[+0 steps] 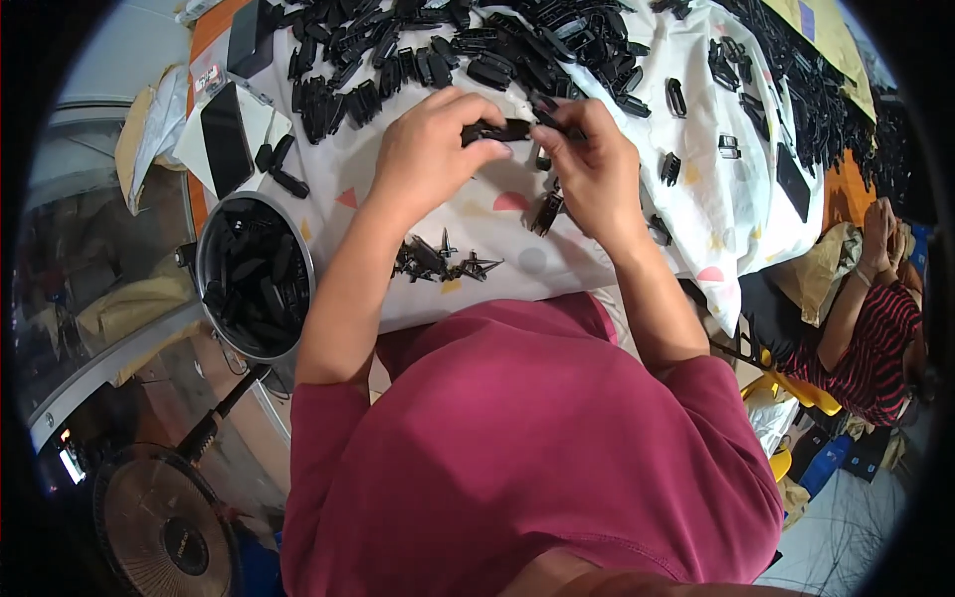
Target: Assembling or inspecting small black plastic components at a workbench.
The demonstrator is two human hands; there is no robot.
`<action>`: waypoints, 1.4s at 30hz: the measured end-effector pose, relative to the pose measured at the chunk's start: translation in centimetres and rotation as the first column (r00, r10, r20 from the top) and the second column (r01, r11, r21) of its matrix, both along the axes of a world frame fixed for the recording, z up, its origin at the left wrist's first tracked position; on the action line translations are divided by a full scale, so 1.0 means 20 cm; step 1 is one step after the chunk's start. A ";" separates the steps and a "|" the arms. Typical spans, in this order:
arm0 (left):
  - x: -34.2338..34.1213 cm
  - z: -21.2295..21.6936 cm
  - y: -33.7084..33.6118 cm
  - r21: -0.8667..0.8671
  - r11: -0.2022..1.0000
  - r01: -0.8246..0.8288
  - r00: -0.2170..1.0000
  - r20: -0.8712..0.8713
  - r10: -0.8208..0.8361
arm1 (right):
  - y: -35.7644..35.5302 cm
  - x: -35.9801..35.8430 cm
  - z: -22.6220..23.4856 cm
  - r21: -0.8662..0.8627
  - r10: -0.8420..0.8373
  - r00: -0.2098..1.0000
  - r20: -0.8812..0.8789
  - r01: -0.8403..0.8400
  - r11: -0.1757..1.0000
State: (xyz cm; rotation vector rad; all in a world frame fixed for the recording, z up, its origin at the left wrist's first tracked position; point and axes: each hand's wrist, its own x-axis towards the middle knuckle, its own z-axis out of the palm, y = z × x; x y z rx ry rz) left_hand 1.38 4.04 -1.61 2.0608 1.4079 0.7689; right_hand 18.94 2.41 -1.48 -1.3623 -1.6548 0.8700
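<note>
Two hands share close work here: your left hand (428,149) pinches a slim black part (497,130) between thumb and fingers, and your right hand (602,164) bends its fingers and thumb around the dark piece at the other end. Whether that is one part or two joined, I cannot tell; your fingers hide it. If your two grips pull unevenly, the part could twist and spring out, likely onto the cloth (572,261) and among lookalikes in the black heap (388,55) just beyond. Your right forearm could brush the loose clip (547,211) below that hand; your left could sweep the thin dark pieces (438,261) near the table's edge. The part lies between both hands, off your left fingertips, above the cloth.
</note>
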 end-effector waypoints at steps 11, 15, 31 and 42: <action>0.10 0.03 -0.18 -0.344 0.939 -0.014 0.456 0.833 0.312 | -0.06 -0.04 0.10 -0.031 0.164 0.932 -0.325 -0.184 0.983; 0.06 0.04 -0.16 0.061 0.995 -0.074 0.792 0.610 0.021 | -0.02 0.05 0.07 0.338 0.269 0.959 -0.089 -0.225 0.914; 0.21 0.01 -0.25 -0.543 0.831 0.120 0.389 0.796 0.463 | -0.12 0.06 0.07 0.485 0.024 0.950 0.311 -0.180 0.855; -0.10 0.05 -0.47 -0.557 0.822 0.122 0.534 0.735 0.418 | -0.24 -0.04 0.00 -0.153 0.474 0.821 -0.319 -0.538 0.829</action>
